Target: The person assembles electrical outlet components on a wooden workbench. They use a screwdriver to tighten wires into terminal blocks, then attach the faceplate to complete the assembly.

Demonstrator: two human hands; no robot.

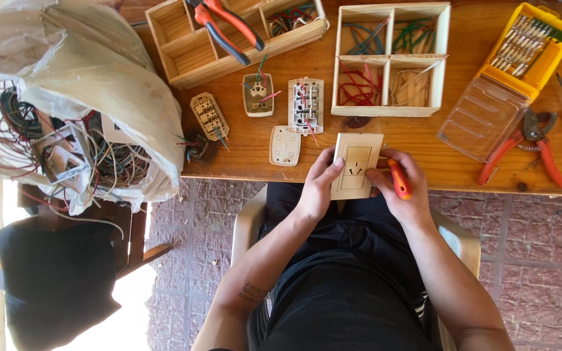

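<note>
My left hand (318,185) grips the left edge of a beige wall socket plate (356,166), held upright at the table's front edge. My right hand (403,192) touches the plate's right edge and also holds an orange-handled screwdriver (399,179) in its fingers. The plate shows a rectangular insert with socket holes in its middle. I sit in a pale plastic chair (250,224) below the table.
On the wooden table (424,140) lie socket parts (306,105), a white cover (285,145), two wooden trays (390,58) of wires, orange pliers (227,29), a yellow bit case (529,49), red pruners (528,146). A bag of tangled wires (66,104) sits left.
</note>
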